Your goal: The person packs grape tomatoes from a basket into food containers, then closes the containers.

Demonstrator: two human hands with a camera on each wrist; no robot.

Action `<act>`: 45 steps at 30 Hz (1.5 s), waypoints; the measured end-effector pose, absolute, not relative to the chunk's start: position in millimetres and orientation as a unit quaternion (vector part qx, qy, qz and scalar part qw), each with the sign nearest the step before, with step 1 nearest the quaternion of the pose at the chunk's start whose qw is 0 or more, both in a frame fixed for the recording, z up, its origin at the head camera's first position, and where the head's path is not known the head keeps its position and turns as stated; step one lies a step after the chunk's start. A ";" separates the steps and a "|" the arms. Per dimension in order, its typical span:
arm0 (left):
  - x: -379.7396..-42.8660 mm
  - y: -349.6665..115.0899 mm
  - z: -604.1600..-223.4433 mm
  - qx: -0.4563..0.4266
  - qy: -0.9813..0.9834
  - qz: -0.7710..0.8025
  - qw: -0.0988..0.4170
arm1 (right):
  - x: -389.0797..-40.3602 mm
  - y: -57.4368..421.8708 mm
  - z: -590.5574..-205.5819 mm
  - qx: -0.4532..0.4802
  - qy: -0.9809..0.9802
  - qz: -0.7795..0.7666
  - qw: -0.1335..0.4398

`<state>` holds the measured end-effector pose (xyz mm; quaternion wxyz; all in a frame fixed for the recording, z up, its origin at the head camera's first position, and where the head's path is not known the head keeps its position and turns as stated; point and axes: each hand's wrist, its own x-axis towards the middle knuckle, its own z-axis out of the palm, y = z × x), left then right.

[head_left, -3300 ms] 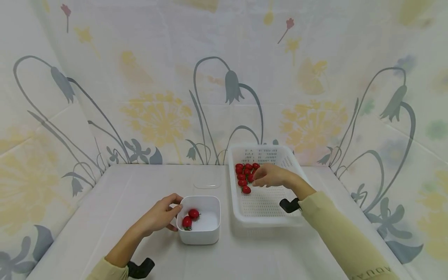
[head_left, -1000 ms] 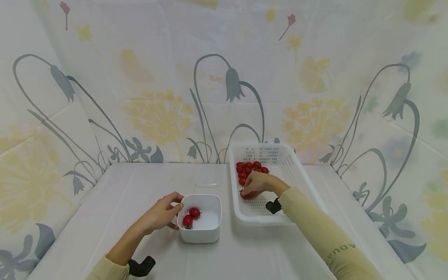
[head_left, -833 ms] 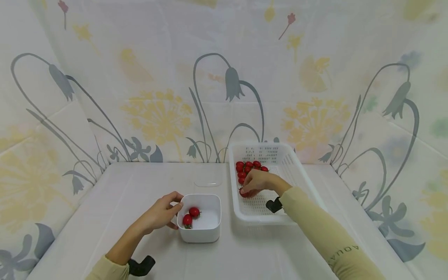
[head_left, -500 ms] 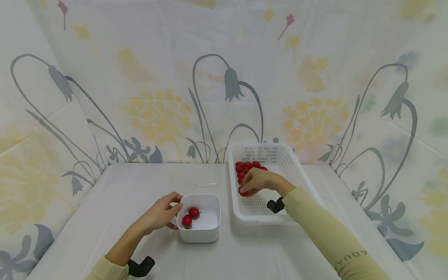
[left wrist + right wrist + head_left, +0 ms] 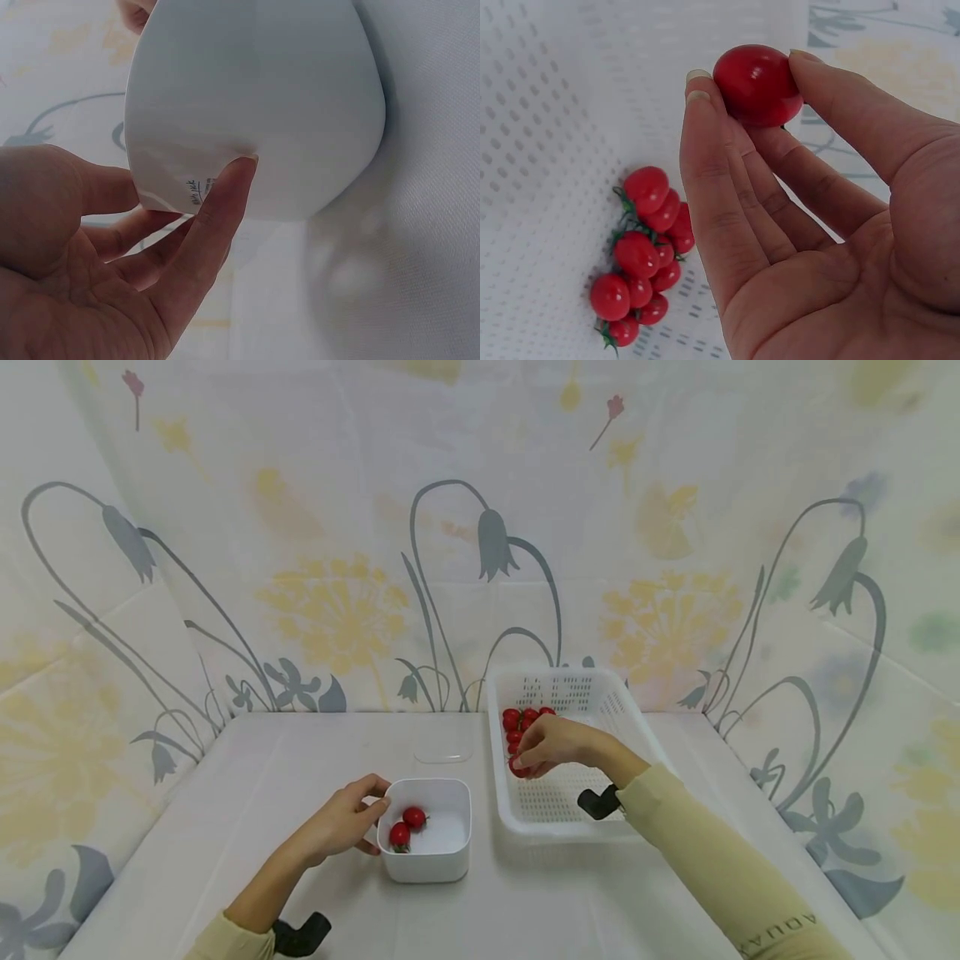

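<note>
My right hand (image 5: 551,746) pinches a red cherry tomato (image 5: 757,86) between thumb and fingertips, over the left part of a white perforated basket (image 5: 585,827). Other cherry tomatoes (image 5: 637,255) with green stems lie bunched in the basket; my hand partly hides them in the head view. My left hand (image 5: 341,821) grips a small white square box (image 5: 427,867) at its left side. In the left wrist view, its thumb is at the rim and one fingertip (image 5: 241,169) presses the outer wall. Two cherry tomatoes (image 5: 414,817) lie inside the box, towards its left.
A clear, flat, lid-like piece (image 5: 442,755) lies on the white tabletop (image 5: 300,735) behind the box, left of the basket. A flower-printed cloth (image 5: 337,527) hangs behind and at both sides.
The right hand has moved from above the bunched tomatoes to the basket's near-left tomato, and now holds it, apparently slightly raised. The left hand and box stay in place.
</note>
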<state>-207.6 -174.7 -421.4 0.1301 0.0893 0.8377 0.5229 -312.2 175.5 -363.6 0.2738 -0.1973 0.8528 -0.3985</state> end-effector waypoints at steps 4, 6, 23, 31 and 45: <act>-206.6 -174.9 -422.3 0.093 0.836 0.524 0.131 | -306.9 175.4 -358.7 -0.199 0.851 -0.404 0.271; -206.1 -175.1 -422.3 0.099 0.835 0.525 0.131 | -304.1 175.9 -356.2 -0.201 0.850 -0.406 0.268; -205.9 -173.9 -422.6 0.098 0.835 0.525 0.129 | -281.3 163.2 -340.5 -0.242 0.834 -0.430 0.248; -205.3 -172.7 -421.1 0.084 0.840 0.520 0.130 | -267.8 146.5 -342.1 -0.261 0.830 -0.436 0.230; -206.9 -172.4 -420.9 0.084 0.844 0.514 0.127 | -247.5 104.1 -356.9 -0.281 0.819 -0.447 0.224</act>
